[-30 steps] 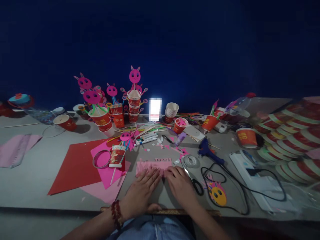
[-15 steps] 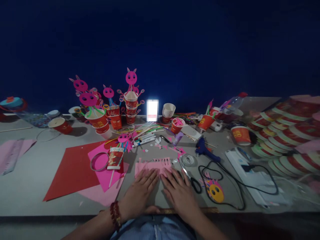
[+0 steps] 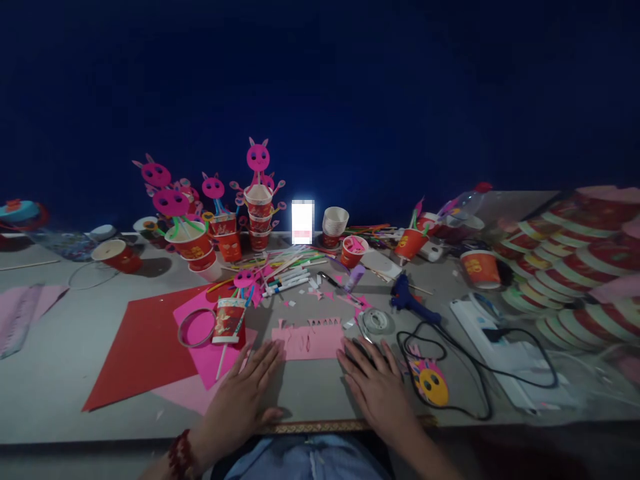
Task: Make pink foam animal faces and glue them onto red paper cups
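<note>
1. Grip: nothing pinched. Your left hand [image 3: 247, 383] and right hand [image 3: 377, 387] are both palm-down, fingers spread.
2. Pink strip [image 3: 325, 345] lies on the table [image 3: 305, 397] between them, left fingertips by its left end, right fingertips at its right end. My read: hands there keep it from curling or sliding.
3. Scissors [image 3: 372, 354] appear mostly hidden under your right fingers; probably just parked there.
4. Tape roll [image 3: 376, 322] sits just beyond that hand, glue gun [image 3: 411, 303] further right. Likely placed for easy reach.
5. Red cup [image 3: 354, 256] has pink pieces in it; looks used as a parts bin.
6. White cups [image 3: 335, 218] are nested mouth-up behind it, presumably stacked to save space.
7. Tilted cup [image 3: 410, 245], right rear, holds green and purple bits. Can't tell what they are.
8. Patterned cup [image 3: 230, 320] rests on the magenta sheet [image 3: 210, 370], pink figure [image 3: 244, 279] beyond it. Can't tell if it's upright.
9. Clear jar [image 3: 65, 243], far left: contents too blurred to name.
</note>
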Tool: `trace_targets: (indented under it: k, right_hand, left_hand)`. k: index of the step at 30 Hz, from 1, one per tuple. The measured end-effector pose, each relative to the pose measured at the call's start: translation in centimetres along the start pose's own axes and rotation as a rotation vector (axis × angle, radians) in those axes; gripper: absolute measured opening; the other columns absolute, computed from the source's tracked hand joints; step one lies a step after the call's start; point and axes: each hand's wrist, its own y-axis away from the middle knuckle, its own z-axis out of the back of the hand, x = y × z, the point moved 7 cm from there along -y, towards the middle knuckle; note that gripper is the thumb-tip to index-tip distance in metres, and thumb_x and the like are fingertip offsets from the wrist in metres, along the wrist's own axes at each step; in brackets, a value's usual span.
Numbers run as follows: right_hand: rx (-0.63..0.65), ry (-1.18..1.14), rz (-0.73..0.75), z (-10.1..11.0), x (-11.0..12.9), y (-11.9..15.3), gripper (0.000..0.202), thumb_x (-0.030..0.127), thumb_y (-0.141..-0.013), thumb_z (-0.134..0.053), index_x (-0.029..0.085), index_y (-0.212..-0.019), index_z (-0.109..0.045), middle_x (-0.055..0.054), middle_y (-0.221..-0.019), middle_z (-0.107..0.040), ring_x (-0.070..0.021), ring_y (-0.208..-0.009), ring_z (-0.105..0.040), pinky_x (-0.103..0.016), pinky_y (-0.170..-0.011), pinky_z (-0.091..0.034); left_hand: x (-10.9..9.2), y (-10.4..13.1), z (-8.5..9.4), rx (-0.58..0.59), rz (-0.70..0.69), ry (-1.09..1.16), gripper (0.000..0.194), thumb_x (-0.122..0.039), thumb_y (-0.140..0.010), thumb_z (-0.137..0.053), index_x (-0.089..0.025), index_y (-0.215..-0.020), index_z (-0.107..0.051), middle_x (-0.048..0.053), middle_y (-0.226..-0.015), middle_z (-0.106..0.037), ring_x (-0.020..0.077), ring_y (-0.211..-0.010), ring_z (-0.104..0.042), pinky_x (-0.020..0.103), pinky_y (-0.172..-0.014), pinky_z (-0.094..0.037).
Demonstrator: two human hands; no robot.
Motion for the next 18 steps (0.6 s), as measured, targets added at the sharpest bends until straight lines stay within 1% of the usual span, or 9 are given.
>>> trace_targets:
  k: [3,5,6,7,9,12,15,18]
  right_hand:
    - [-0.008,-0.016,-0.004,0.2,0.1,-0.3,0.05,0.028,-0.097,-0.049,0.036,-0.146,-0.045,0.003,-0.149,-0.051,-0.0277,-0.134,-0.044,-0.052,-0.116,-0.014]
    - [-0.012,-0.03,-0.002,0.3,0.2,-0.5,0.048,0.029,-0.097,-0.05,0.036,-0.144,-0.047,0.002,-0.148,-0.053,-0.0282,-0.133,-0.046,-0.053,-0.115,-0.017]
    - [-0.011,-0.037,-0.002,0.3,0.2,-0.6,0.048,0.029,-0.097,-0.05,0.036,-0.144,-0.048,0.002,-0.147,-0.054,-0.0285,-0.132,-0.047,-0.053,-0.115,-0.018]
    - [-0.009,-0.042,0.0,0.3,0.3,-0.7,0.047,0.028,-0.097,-0.05,0.036,-0.144,-0.048,0.002,-0.147,-0.054,-0.029,-0.131,-0.047,-0.054,-0.114,-0.019]
    - [-0.002,-0.046,-0.001,0.2,0.4,-0.8,0.048,0.027,-0.096,-0.051,0.035,-0.143,-0.049,0.002,-0.147,-0.054,-0.0296,-0.13,-0.048,-0.056,-0.113,-0.021]
    - [-0.007,-0.042,-0.009,0.3,0.4,-0.8,0.048,0.026,-0.096,-0.052,0.035,-0.143,-0.049,0.001,-0.146,-0.055,-0.03,-0.129,-0.05,-0.056,-0.111,-0.022]
    - [-0.006,-0.036,-0.017,0.4,0.4,-0.7,0.049,0.026,-0.096,-0.052,0.035,-0.143,-0.048,0.002,-0.147,-0.054,-0.0294,-0.129,-0.049,-0.055,-0.111,-0.022]
    - [0.001,-0.04,-0.025,0.3,0.3,-0.7,0.047,0.025,-0.096,-0.052,0.034,-0.142,-0.05,0.002,-0.148,-0.053,-0.0291,-0.13,-0.048,-0.055,-0.112,-0.019]
  left_hand:
    - [-0.2,0.2,0.7,-0.051,0.066,-0.044,0.088,-0.068,-0.09,-0.044,-0.013,-0.156,-0.021,0.014,-0.16,-0.032,0.0289,-0.148,-0.025,0.047,-0.121,0.001]
    - [-0.7,-0.6,1.5,-0.086,0.127,-0.06,0.089,-0.064,-0.091,-0.046,-0.01,-0.156,-0.019,0.018,-0.161,-0.028,0.031,-0.15,-0.019,0.049,-0.121,0.001]
    - [-1.2,-1.4,1.6,-0.068,0.117,-0.048,0.089,-0.064,-0.091,-0.046,-0.01,-0.156,-0.018,0.017,-0.162,-0.025,0.031,-0.15,-0.016,0.05,-0.12,0.002]
    - [-2.0,-2.3,1.7,-0.039,0.067,-0.023,0.09,-0.067,-0.09,-0.044,-0.013,-0.156,-0.016,0.014,-0.163,-0.023,0.031,-0.151,-0.014,0.053,-0.12,0.004]
    - [-3.5,-4.1,1.6,-0.002,-0.055,0.033,0.094,-0.075,-0.088,-0.036,-0.015,-0.157,-0.016,0.012,-0.163,-0.023,0.0306,-0.151,-0.014,0.054,-0.12,0.006]
    - [-4.5,-5.5,1.1,0.03,-0.154,0.091,0.094,-0.077,-0.088,-0.026,-0.015,-0.157,-0.015,0.011,-0.162,-0.028,0.0284,-0.15,-0.017,0.05,-0.12,0.005]
    - [-3.9,-4.8,0.5,0.032,-0.126,0.095,0.095,-0.077,-0.088,-0.026,-0.014,-0.157,-0.012,0.011,-0.162,-0.028,0.0283,-0.15,-0.02,0.05,-0.12,0.002]
    - [-2.7,-2.8,0.1,0.019,-0.051,0.075,0.094,-0.076,-0.088,-0.031,-0.015,-0.157,-0.012,0.011,-0.161,-0.03,0.0285,-0.148,-0.024,0.05,-0.12,-0.001]
